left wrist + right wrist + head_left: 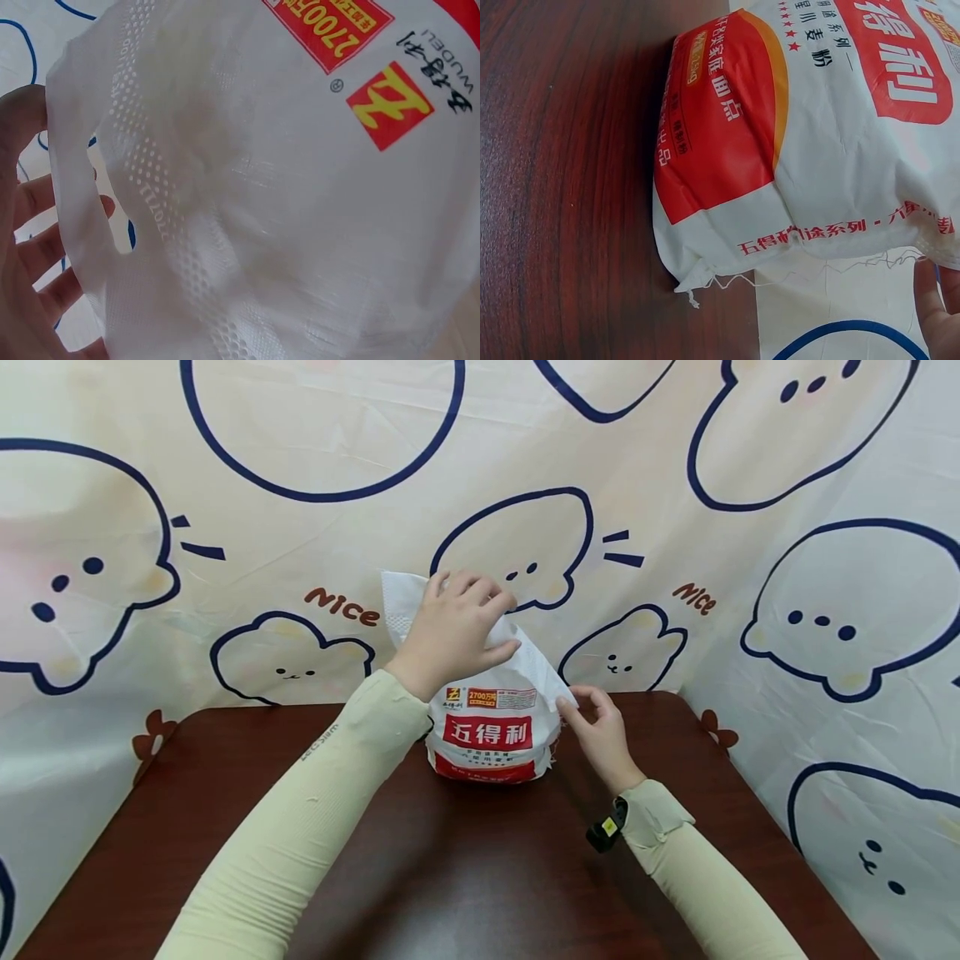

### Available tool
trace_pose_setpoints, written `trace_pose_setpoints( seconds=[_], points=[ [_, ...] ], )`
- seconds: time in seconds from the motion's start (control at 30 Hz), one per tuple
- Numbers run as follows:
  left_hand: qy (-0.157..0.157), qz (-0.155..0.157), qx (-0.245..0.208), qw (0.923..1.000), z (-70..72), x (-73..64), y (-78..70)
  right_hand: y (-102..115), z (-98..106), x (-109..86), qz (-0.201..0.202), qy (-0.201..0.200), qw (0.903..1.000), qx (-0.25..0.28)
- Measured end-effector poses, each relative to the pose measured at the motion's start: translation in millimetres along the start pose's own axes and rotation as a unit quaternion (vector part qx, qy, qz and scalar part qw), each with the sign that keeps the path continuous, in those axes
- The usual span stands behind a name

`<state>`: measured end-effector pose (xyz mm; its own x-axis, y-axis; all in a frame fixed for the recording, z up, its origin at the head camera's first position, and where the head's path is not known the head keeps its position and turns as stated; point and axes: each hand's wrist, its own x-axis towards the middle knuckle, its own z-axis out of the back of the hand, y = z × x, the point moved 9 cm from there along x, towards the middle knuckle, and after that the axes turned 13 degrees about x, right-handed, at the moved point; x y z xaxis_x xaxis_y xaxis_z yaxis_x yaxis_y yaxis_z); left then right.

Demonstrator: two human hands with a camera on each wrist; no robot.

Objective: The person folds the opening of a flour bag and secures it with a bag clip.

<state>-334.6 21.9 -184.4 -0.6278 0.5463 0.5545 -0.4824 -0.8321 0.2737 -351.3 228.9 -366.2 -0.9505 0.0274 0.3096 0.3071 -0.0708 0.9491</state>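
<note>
A white flour bag (487, 756) with red printed panels stands upright on the brown table, its slack top leaning to the upper left. My left hand (459, 631) is over that top, its fingers spread and bent. In the left wrist view, the fingers (41, 251) reach behind the top edge, and fingertips show through the slot of the handle. At the bag's right side, my right hand (603, 739) pinches the edge of the upper part between thumb and finger. The right wrist view has loose threads (735, 281) along the bag's side seam.
The dark brown table (450, 877) extends around the bag. Behind it and on both sides hangs a pale cloth (315, 543) printed with blue-outlined cartoon figures. A black band (606, 828) with a yellow mark sits on the right wrist.
</note>
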Motion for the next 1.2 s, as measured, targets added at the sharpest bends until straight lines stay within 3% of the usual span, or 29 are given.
trace_pose_setpoints(
  seconds=[0.73, 1.2],
  points=[
    [0.05, 0.001, 0.016, 0.9986, -5.9, 5.6, 4.6, 3.8, 0.8, -1.0, 0.008, 0.003, 0.9999, -0.014],
    [0.051, 0.013, 0.009, 0.9986, -5.6, 4.4, 10.1, 5.2, -0.2, 0.2, 0.028, -0.013, 0.9993, -0.02]
  ],
)
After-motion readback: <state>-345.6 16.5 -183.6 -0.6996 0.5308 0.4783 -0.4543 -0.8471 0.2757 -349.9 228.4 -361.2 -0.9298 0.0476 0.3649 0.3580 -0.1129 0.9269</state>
